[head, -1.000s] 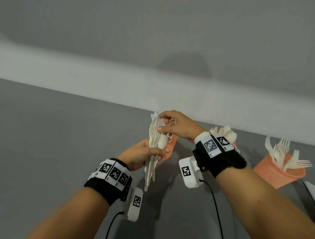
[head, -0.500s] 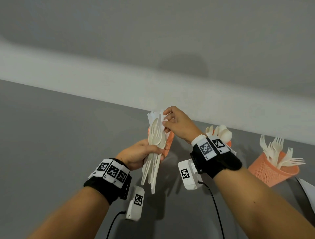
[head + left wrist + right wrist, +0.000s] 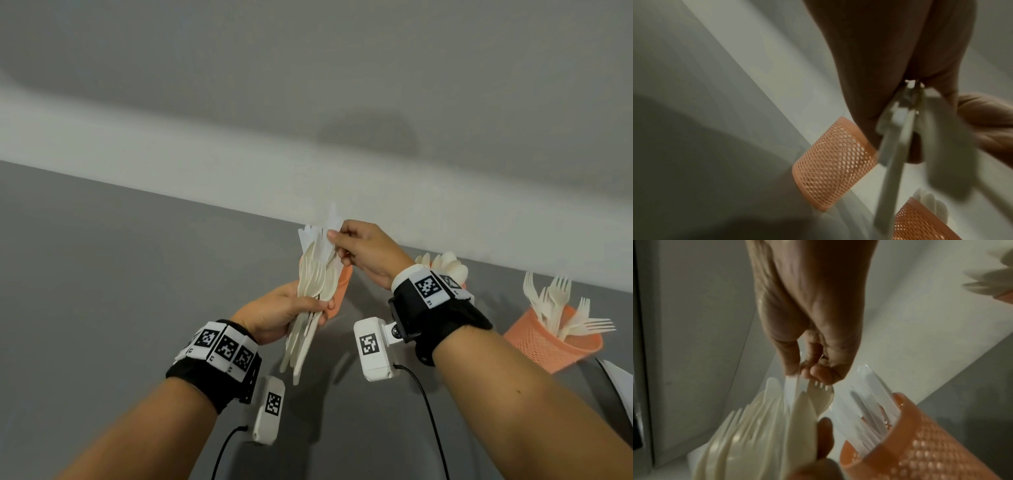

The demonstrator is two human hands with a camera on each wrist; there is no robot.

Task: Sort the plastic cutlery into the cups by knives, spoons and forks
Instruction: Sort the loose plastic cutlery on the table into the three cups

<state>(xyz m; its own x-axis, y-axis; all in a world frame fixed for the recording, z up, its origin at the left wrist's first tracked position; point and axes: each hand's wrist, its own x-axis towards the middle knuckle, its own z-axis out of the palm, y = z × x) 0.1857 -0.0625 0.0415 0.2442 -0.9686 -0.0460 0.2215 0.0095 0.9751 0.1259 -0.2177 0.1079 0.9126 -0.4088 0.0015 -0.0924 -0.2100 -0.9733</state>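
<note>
My left hand (image 3: 317, 308) grips a bundle of white plastic cutlery (image 3: 313, 284), heads up, above the grey table. My right hand (image 3: 334, 240) pinches the blade of a translucent knife (image 3: 331, 219) that sticks up out of the bundle's top. In the right wrist view the right hand's fingertips (image 3: 793, 369) pinch that knife (image 3: 790, 389) just beside an orange mesh cup (image 3: 920, 446) with knives in it. That knife cup (image 3: 343, 284) stands right behind the bundle. A cup of spoons (image 3: 448, 269) is half hidden behind my right wrist. A cup of forks (image 3: 548, 342) stands at the right.
A white wall ledge (image 3: 171, 164) runs along the table's far edge, close behind the cups. A white sheet (image 3: 618, 383) pokes in at the right edge. Cables hang from both wrist cameras over the grey table (image 3: 102, 274).
My right hand went from fingering the bundle's top to pinching one knife and lifting it; the knife now stands higher than the other pieces. The left hand kept its grip.
</note>
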